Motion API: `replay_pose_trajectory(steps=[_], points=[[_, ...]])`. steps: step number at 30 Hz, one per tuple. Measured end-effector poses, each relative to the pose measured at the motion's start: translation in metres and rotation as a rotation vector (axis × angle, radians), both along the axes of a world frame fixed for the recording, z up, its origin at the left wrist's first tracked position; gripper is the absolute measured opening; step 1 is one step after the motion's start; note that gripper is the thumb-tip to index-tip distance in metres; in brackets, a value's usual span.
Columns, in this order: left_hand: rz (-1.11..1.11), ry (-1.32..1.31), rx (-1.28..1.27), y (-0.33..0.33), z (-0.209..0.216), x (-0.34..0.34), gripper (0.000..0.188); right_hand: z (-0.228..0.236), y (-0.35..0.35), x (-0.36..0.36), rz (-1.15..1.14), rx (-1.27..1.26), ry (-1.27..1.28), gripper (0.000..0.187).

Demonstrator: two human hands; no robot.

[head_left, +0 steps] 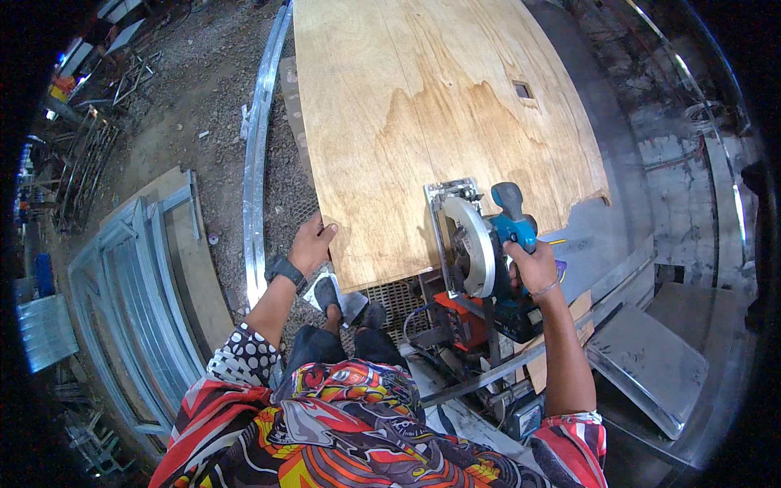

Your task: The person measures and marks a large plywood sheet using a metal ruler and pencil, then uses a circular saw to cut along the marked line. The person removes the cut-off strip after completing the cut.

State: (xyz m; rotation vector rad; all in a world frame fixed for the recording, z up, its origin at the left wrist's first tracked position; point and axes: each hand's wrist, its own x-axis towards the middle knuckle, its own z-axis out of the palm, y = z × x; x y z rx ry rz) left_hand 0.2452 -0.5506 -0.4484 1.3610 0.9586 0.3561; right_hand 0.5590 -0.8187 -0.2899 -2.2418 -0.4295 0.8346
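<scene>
A large plywood sheet (366, 163) with a brown stain and a small square hole lies in front of me. At its near left corner, my left hand (309, 248) grips the edge, with some fingers hidden. My right hand (533, 267) is closed round the handle of a teal and black cordless circular saw (476, 236). The saw's metal base plate (439, 203) rests over the sheet's near edge, and its round guard faces left. Where the blade meets the wood is hidden.
Below the saw stand a red and black machine (468, 321) and a metal bar (480, 378). A metal tray (648, 366) lies at right. Long metal channels (259, 163) run along the sheet's left side. Metal frames (138, 301) lean farther left, on gravelly ground.
</scene>
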Motion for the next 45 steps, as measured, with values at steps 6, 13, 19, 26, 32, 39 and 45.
replay_pose_trajectory(steps=[6,13,19,26,32,39,45], points=[[0.014,-0.058,-0.029,-0.003,-0.002,0.0,0.037,0.001,0.0,0.001,0.013,-0.008,-0.008,0.032],[-0.028,-0.01,0.065,-0.003,-0.007,-0.002,0.036,0.004,0.003,-0.002,-0.004,-0.001,0.0,0.033],[-0.026,-0.019,0.092,-0.008,-0.001,-0.001,0.038,-0.002,0.0,0.001,0.015,-0.008,-0.051,0.033],[-0.009,-0.012,0.054,-0.014,0.003,-0.002,0.04,-0.002,0.0,-0.001,-0.027,0.048,-0.01,0.03],[0.006,-0.046,0.042,-0.016,-0.007,-0.004,0.038,-0.006,-0.002,0.001,0.001,0.042,-0.039,0.03],[0.002,-0.035,0.109,-0.022,-0.005,-0.006,0.036,-0.013,-0.008,0.004,0.018,0.046,-0.07,0.03],[-0.019,0.043,0.106,-0.025,0.004,-0.006,0.034,-0.009,-0.009,0.001,0.024,0.042,-0.075,0.033]])
